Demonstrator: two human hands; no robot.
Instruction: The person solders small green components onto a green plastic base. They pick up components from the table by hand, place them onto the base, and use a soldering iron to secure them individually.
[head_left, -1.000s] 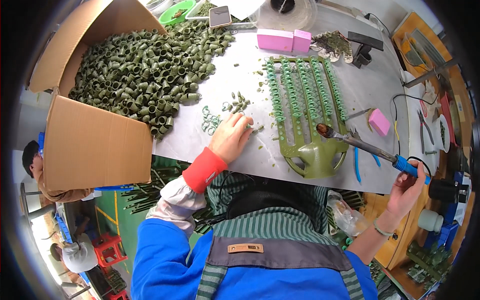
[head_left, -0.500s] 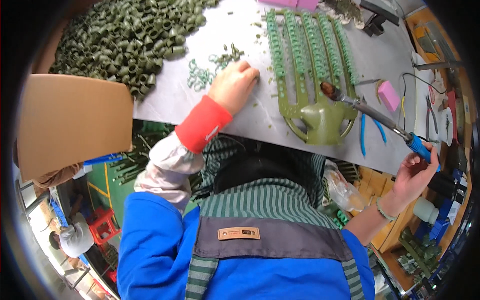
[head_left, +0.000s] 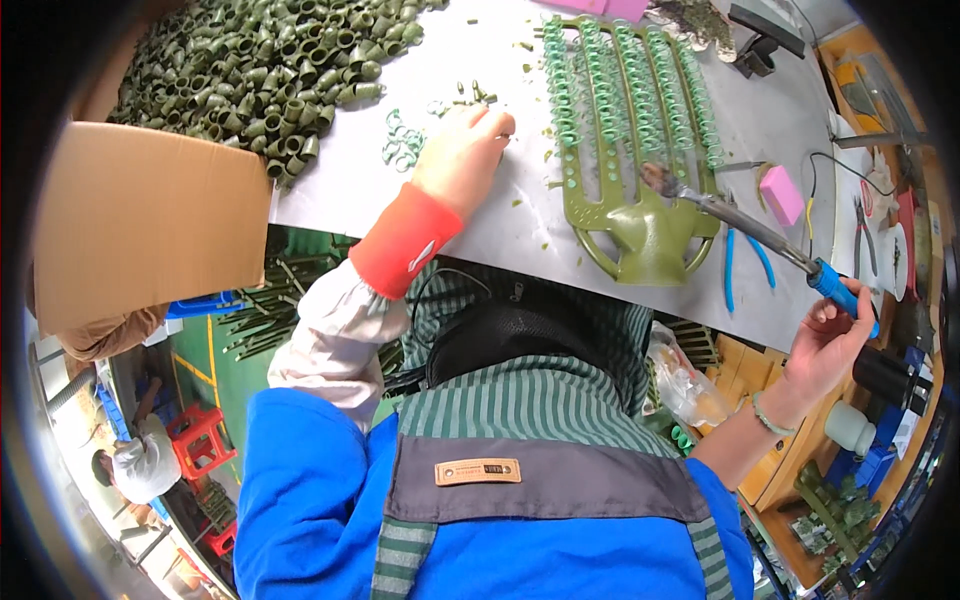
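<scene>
- Could mark the frame (head_left: 650, 232) or its ring rows (head_left: 602, 95) with the tip (head_left: 660, 180) of the iron (head_left: 770, 238), if hot; cannot tell heat, nor contact, from the blurred tip crossing the frame in view.
- Could come from a small turn of the right hand (head_left: 830, 335), gripping far back at the handle (head_left: 832, 285) and so magnifying any dip out at the tip.
- Could also let the handle roll, holding it rather lightly between thumb and fingers.
- Could catch the pliers (head_left: 729, 272) or the pink block (head_left: 782, 196), both lying near the iron, through a low sideways sweep.
- Could scatter the loose rings (head_left: 402, 140) or the pegs (head_left: 476, 93) through a careless brush of the left hand (head_left: 462, 160), resting just beside them.
- In the right hand: holding only the iron, with fingers curled narrow about the handle and palm partly turned up.
- In the left hand: bending the fingers in close to the thumb, low over the table (head_left: 350, 205); cannot tell of anything pinched there, with fingertips mostly hidden.
- Find the frame flat on the table, right of the left hand, with solid end toward the near edge.
- Find the cups (head_left: 250, 85) heaped beyond the box (head_left: 150, 225), far left.
</scene>
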